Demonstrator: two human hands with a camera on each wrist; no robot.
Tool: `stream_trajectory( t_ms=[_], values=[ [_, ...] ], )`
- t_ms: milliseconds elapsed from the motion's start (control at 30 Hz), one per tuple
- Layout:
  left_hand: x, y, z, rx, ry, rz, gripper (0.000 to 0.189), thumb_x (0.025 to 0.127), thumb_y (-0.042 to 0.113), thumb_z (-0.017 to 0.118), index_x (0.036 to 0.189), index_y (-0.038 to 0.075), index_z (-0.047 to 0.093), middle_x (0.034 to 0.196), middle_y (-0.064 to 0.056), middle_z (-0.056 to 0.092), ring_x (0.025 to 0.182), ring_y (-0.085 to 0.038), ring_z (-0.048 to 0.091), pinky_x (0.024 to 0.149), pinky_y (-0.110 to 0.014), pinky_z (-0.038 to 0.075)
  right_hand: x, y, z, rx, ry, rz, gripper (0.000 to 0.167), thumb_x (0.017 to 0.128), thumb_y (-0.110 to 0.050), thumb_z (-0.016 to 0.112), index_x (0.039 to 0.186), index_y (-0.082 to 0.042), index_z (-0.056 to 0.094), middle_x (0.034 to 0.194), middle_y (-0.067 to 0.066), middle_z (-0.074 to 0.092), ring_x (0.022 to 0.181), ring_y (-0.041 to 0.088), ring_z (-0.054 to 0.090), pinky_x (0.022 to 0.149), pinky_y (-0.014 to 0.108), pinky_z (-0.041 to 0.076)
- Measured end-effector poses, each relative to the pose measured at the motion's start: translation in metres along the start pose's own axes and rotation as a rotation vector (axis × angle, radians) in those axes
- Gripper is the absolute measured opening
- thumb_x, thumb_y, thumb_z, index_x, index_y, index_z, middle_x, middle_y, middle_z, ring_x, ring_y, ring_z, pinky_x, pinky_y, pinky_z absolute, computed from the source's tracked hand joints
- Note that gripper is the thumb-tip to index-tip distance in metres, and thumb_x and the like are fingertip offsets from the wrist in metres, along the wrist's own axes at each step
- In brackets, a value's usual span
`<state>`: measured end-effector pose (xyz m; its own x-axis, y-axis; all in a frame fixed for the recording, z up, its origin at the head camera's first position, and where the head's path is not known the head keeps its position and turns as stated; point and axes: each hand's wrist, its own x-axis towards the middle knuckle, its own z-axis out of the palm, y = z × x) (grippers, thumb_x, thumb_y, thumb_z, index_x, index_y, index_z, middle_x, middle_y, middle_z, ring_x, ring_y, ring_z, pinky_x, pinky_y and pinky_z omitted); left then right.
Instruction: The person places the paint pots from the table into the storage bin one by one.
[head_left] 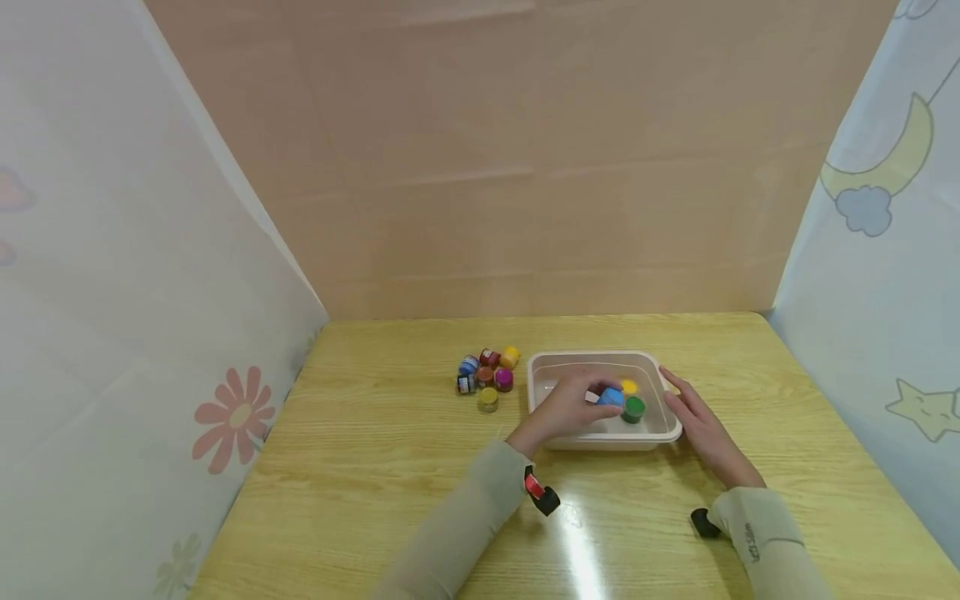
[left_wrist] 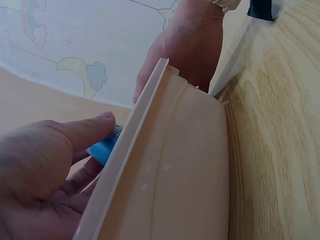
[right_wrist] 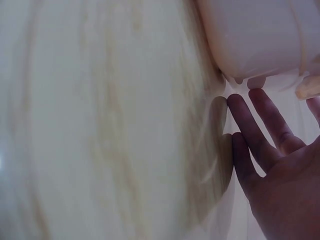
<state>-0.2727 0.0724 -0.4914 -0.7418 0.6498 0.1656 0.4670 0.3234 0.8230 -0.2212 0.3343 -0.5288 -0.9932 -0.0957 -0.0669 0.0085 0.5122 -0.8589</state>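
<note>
A small blue-lidded paint jar (head_left: pixel 611 397) is pinched between the thumb and fingers of my left hand (head_left: pixel 572 407), inside the outline of the white plastic tub (head_left: pixel 592 441). The left wrist view shows the blue jar (left_wrist: pixel 103 149) beside the tub's rim, partly hidden by it. In the tub, a green jar (head_left: pixel 633 409) stands beside the held jar, and a yellow one (head_left: pixel 628 387) sits behind. My right hand (head_left: pixel 703 435) rests along the tub's right side, its fingers extended. From the right wrist, straight fingers (right_wrist: pixel 252 127) show close to the tub's outer wall (right_wrist: pixel 250 40).
Left of the tub is a loose cluster of several paint jars, among them a purple one (head_left: pixel 504 380), a dark one (head_left: pixel 466 383) and a yellow-lidded one (head_left: pixel 488 399). All are on a wooden table (head_left: pixel 360 450) with a brown panel (head_left: pixel 525 208) behind it.
</note>
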Motion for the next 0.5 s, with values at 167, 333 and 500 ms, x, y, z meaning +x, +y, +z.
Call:
stream_trajectory(
  t_ms=[167, 333, 500],
  values=[
    [0.012, 0.003, 0.007, 0.057, -0.082, -0.007, 0.027, 0.091, 0.019, 0.081, 0.116, 0.009, 0.074, 0.111, 0.003, 0.072, 0.095, 0.001, 0.062, 0.082, -0.009, 0.052, 0.0, 0.0, -0.001, 0.005, -0.003, -0.006, 0.063, 0.112, -0.05, 0.031, 0.168, -0.026, 0.012, 0.156, 0.027, 0.039, 0.118, 0.002, 0.046, 0.092, 0.019, 0.043],
    [0.018, 0.004, 0.013, 0.125, -0.139, -0.041, 0.025, 0.09, 0.022, 0.083, 0.113, 0.014, 0.076, 0.104, 0.011, 0.072, 0.092, 0.001, 0.061, 0.082, -0.009, 0.049, 0.0, 0.001, -0.001, 0.018, -0.008, -0.016, 0.062, 0.113, -0.048, 0.031, 0.168, -0.025, 0.013, 0.155, 0.027, 0.04, 0.114, -0.007, 0.045, 0.089, 0.011, 0.042],
    [0.023, 0.005, 0.021, 0.193, -0.157, -0.057, 0.026, 0.088, 0.021, 0.085, 0.113, 0.018, 0.078, 0.103, 0.014, 0.072, 0.089, 0.002, 0.061, 0.078, -0.009, 0.047, -0.001, 0.0, -0.001, 0.006, -0.011, -0.002, 0.063, 0.112, -0.05, 0.03, 0.168, -0.027, 0.011, 0.159, 0.026, 0.035, 0.129, 0.02, 0.047, 0.103, 0.037, 0.044]
  ],
)
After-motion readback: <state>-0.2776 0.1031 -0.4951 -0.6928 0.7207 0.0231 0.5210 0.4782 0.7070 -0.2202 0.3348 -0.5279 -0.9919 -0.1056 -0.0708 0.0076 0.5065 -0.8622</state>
